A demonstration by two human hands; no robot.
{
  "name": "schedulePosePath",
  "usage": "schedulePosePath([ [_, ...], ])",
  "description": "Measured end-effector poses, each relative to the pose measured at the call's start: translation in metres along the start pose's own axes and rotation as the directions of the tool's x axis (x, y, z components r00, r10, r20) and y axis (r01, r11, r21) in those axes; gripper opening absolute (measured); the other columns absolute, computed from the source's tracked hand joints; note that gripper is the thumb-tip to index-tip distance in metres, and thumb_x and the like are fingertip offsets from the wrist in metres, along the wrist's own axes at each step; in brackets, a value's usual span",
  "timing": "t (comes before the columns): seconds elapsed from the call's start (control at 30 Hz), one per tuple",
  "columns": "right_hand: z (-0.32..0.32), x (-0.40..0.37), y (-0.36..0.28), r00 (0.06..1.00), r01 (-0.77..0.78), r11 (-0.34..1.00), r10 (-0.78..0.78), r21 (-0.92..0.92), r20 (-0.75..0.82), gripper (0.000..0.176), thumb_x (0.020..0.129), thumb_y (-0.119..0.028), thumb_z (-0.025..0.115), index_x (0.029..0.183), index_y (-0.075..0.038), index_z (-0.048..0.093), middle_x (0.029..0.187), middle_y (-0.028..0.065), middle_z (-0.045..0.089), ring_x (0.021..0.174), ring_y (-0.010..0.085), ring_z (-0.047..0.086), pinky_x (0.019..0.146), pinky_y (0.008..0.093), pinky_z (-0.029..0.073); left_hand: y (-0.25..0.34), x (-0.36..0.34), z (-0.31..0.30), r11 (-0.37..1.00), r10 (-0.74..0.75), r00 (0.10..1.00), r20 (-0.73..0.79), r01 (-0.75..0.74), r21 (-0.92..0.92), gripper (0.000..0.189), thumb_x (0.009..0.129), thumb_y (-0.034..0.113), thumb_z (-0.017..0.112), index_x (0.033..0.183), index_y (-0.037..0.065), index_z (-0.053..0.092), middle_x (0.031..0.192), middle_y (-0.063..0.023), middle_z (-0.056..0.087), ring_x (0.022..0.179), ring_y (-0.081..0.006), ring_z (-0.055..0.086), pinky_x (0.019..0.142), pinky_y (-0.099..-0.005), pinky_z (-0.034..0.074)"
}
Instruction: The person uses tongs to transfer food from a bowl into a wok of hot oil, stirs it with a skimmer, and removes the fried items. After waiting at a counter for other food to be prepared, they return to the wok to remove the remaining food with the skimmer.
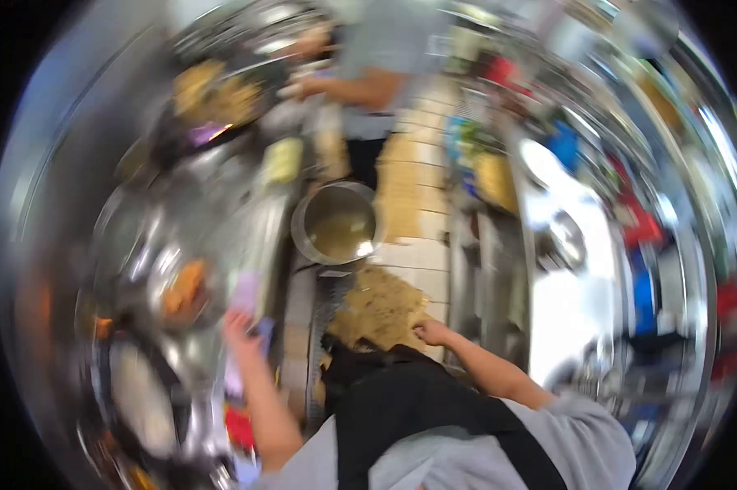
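Note:
My left hand (242,331) is at the front edge of the steel stove counter, by a pale purple cloth (246,290). Its fingers are smeared by motion, and a small dark patch shows beside them. My right hand (430,331) hangs over the floor on the right, fingers curled in, with nothing visible sticking out. Left of my left hand is a metal bowl or pan with orange food (185,287). Ahead of me, a large steel pot (301,233) contains yellowish liquid.
A co-worker (389,49) stands ahead beside a wok (160,135) of yellow food. At lower left is a dark-rimmed pan (177,412) with pale contents. Brown matting (381,306) covers part of the tiled floor (430,253). A bright counter (568,318) runs along the right.

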State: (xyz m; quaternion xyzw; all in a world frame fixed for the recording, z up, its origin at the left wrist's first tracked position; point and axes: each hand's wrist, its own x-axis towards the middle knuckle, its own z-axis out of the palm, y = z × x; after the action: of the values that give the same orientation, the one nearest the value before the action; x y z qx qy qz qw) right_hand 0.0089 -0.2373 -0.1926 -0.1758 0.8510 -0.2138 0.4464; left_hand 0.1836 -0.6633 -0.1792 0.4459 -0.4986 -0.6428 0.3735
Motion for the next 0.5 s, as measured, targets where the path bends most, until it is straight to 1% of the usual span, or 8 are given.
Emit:
schedulePosePath([
  [0.03, 0.009, 0.001, 0.025, 0.979, 0.134, 0.978, -0.155, -0.16, -0.13, 0.036, 0.083, -0.033, 0.047, 0.105, -0.007, 0.059, 0.095, 0.0165, 0.062, 0.085, 0.0302, 0.059, 0.077, 0.0386, 0.045, 0.025, 0.02, -0.019, 0.838, -0.414, 0.871, 0.264, 0.478, -0.263, 0.022, 0.077, 0.026, 0.047, 0.095, 0.014, 0.054, 0.074, 0.001, 0.057, 0.062, -0.0097, 0.052, 0.057, -0.0251, 0.042],
  [0.13, 0.006, -0.037, 0.055, 0.975, -0.061, 0.997, 0.05, -0.047, -0.215, 0.035, 0.081, -0.03, 0.044, 0.101, -0.006, 0.06, 0.096, 0.019, 0.06, 0.089, 0.0356, 0.056, 0.078, 0.0417, 0.044, 0.033, -0.027, -0.015, 0.965, -0.18, 0.951, 0.253, 0.22, -0.14, 0.013, 0.081, 0.019, 0.046, 0.069, 0.015, 0.042, 0.057, 0.0061, 0.039, 0.048, -0.0045, 0.038, 0.037, -0.0153, 0.024],
  [0.17, 0.018, -0.054, 0.076, 0.957, -0.107, 0.993, 0.116, 0.047, -0.265, 0.035, 0.081, -0.03, 0.044, 0.101, -0.006, 0.06, 0.096, 0.019, 0.06, 0.089, 0.0356, 0.056, 0.078, 0.0417, 0.044, 0.059, -0.064, -0.001, 0.901, -0.367, 0.915, 0.169, 0.395, -0.179, 0.018, 0.084, 0.021, 0.044, 0.068, 0.015, 0.039, 0.054, 0.0055, 0.035, 0.045, -0.0054, 0.033, 0.037, -0.0169, 0.025],
  [0.27, 0.039, -0.067, 0.132, 0.975, -0.077, 0.991, 0.098, 0.111, -0.197, 0.036, 0.08, -0.029, 0.043, 0.1, -0.006, 0.061, 0.094, 0.0187, 0.061, 0.089, 0.0357, 0.057, 0.078, 0.0419, 0.044, 0.037, -0.076, -0.039, 0.723, -0.158, 0.497, 0.853, 0.647, -0.243, 0.02, 0.09, 0.022, 0.038, 0.079, 0.007, 0.046, 0.059, 0.0033, 0.031, 0.048, -0.006, 0.033, 0.049, -0.024, 0.034],
  [0.3, 0.054, -0.071, 0.151, 0.976, -0.113, 0.987, 0.132, 0.111, -0.175, 0.035, 0.079, -0.029, 0.044, 0.1, -0.007, 0.061, 0.094, 0.0183, 0.061, 0.088, 0.0352, 0.057, 0.078, 0.0422, 0.044, 0.058, -0.108, -0.034, 0.736, -0.153, 0.495, 0.856, 0.635, -0.236, 0.02, 0.09, 0.022, 0.038, 0.079, 0.007, 0.046, 0.059, 0.0033, 0.031, 0.048, -0.006, 0.033, 0.049, -0.024, 0.034],
  [0.37, 0.078, -0.088, 0.175, 0.963, -0.165, 0.978, 0.188, 0.128, -0.191, 0.032, 0.078, -0.028, 0.046, 0.099, -0.008, 0.061, 0.094, 0.0174, 0.061, 0.088, 0.0337, 0.058, 0.078, 0.0424, 0.044, 0.1, -0.183, -0.018, 0.774, -0.563, 0.826, 0.03, 0.515, 0.368, 0.035, 0.084, 0.015, 0.042, 0.117, 0.009, 0.049, 0.107, -0.013, 0.056, 0.096, -0.0215, 0.051, 0.079, -0.0324, 0.043],
  [0.47, 0.094, -0.111, 0.207, 0.947, -0.193, 0.96, 0.236, 0.202, -0.22, 0.03, 0.077, -0.026, 0.047, 0.099, -0.01, 0.061, 0.095, 0.0162, 0.061, 0.089, 0.0322, 0.058, 0.078, 0.042, 0.044, 0.104, -0.225, -0.021, 0.735, -0.554, 0.782, 0.285, 0.299, 0.608, 0.04, 0.085, 0.02, 0.04, 0.123, 0.009, 0.044, 0.114, -0.0134, 0.054, 0.099, -0.023, 0.051, 0.085, -0.0347, 0.044],
  [0.5, 0.103, -0.117, 0.213, 0.949, -0.204, 0.949, 0.251, 0.24, -0.188, 0.029, 0.077, -0.025, 0.047, 0.099, -0.011, 0.061, 0.096, 0.0155, 0.061, 0.09, 0.0316, 0.058, 0.078, 0.0416, 0.045, 0.104, -0.23, -0.015, 0.682, -0.622, 0.606, 0.497, 0.107, 0.724, 0.052, 0.086, 0.031, 0.037, 0.134, 0.014, 0.026, 0.12, -0.0128, 0.05, 0.1, -0.0246, 0.051, 0.089, -0.0453, 0.04],
])
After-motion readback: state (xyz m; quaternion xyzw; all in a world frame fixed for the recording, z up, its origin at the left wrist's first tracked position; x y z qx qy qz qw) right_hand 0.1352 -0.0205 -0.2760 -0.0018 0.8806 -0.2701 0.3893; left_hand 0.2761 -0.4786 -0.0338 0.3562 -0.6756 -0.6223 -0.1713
